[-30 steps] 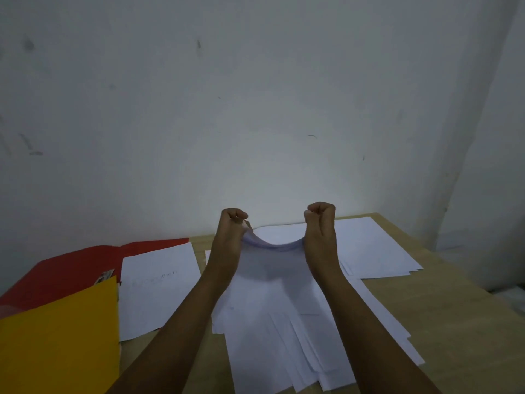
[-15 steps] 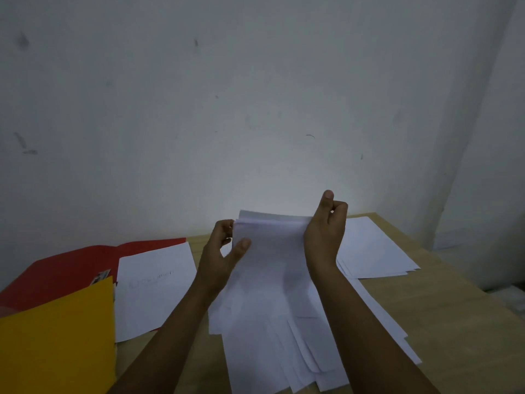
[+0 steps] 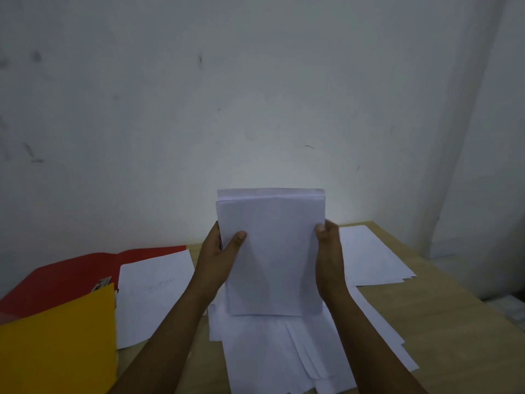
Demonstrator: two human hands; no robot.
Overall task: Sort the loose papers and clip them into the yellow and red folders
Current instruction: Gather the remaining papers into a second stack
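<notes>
I hold a stack of white papers (image 3: pixel 272 251) upright above the table. My left hand (image 3: pixel 218 257) grips its left edge, thumb on the front. My right hand (image 3: pixel 329 257) grips its right edge. Below the stack, more loose white sheets (image 3: pixel 278 354) lie fanned on the table. A yellow folder (image 3: pixel 56 348) lies at the near left, partly over an open red folder (image 3: pixel 65 277). A single sheet with faint writing (image 3: pixel 153 291) rests on the red folder's right half.
Another pile of white sheets (image 3: pixel 375 257) lies at the back right of the wooden table (image 3: pixel 454 322). A small clip-like item (image 3: pixel 102 282) shows by the yellow folder's top edge. A white wall stands close behind the table.
The stack was bent over at its top edge a second ago. Both hands slid down to its sides and lifted it upright, with the sheets squared together.
</notes>
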